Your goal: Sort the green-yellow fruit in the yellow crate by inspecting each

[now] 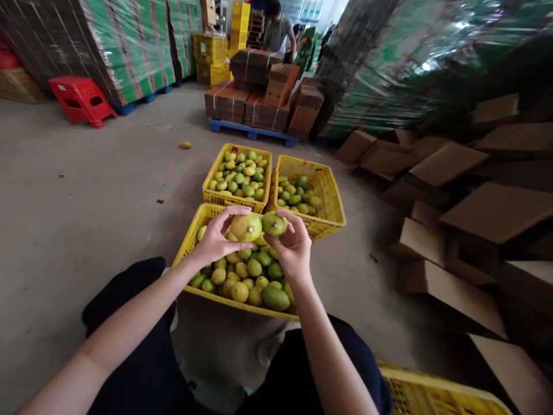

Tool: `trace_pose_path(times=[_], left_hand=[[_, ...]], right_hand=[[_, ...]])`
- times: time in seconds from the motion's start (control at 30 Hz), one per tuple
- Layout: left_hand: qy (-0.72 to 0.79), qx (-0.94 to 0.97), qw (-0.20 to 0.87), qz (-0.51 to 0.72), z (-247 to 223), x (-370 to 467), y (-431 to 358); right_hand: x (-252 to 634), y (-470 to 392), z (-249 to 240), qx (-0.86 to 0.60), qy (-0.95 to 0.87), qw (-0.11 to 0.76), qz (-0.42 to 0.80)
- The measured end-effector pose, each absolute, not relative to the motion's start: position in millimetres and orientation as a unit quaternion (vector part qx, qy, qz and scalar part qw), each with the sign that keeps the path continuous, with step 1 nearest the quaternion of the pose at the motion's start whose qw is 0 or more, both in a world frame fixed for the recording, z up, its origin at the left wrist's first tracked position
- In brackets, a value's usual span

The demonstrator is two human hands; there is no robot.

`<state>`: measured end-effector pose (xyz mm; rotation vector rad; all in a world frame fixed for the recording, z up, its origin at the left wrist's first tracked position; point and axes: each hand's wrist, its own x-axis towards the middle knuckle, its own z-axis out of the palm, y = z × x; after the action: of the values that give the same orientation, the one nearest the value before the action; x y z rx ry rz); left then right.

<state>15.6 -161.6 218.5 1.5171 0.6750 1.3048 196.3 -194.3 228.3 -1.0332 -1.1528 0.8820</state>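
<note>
Fruit [239, 292] in crate [246, 308] before legs [151, 369]

Grey floor [125, 173], yellow crates [329, 196], loose yellow fruit [185, 145], red stool [81, 95], blue pallet [252, 133], cardboard boxes [496, 213] strewn along the right

A fruit warehouse: wrapped stacks [129, 46] upper left, a pallet [253, 132] top centre, boxes [496, 210] right, crates [330, 193] centre.

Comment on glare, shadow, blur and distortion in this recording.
Head view: bright glare streaks the plastic wrap, upper right; head view: cardboard boxes on the right sit in dim, softened shade; head view: wrapped stacks lean outward, likely lens stretch; head view: both held fruits look comparatively clear.
</note>
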Motion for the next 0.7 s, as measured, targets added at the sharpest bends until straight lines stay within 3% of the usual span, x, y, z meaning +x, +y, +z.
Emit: trace_pose_path(times=[0.17, 0.37, 0.5, 0.7], left_hand=[[0.357, 0.534, 0.573, 0.509, 224, 12, -158], [0.485, 0.292, 0.757, 0.324, 225, 15, -144], [0.490, 0.251, 0.761, 0.343, 228, 19, -145], [0.490, 0.300, 0.716, 0.397, 216, 24, -151]], right_hand=[[197, -197, 234, -0.478, -0.457, 0.591, 0.462], [195, -191, 226, -0.506, -0.319, 0.415, 0.685], [193, -188, 223, -0.475, -0.285, 0.403, 0.729], [186, -189, 214, -0.489, -0.357, 0.413, 0.681]])
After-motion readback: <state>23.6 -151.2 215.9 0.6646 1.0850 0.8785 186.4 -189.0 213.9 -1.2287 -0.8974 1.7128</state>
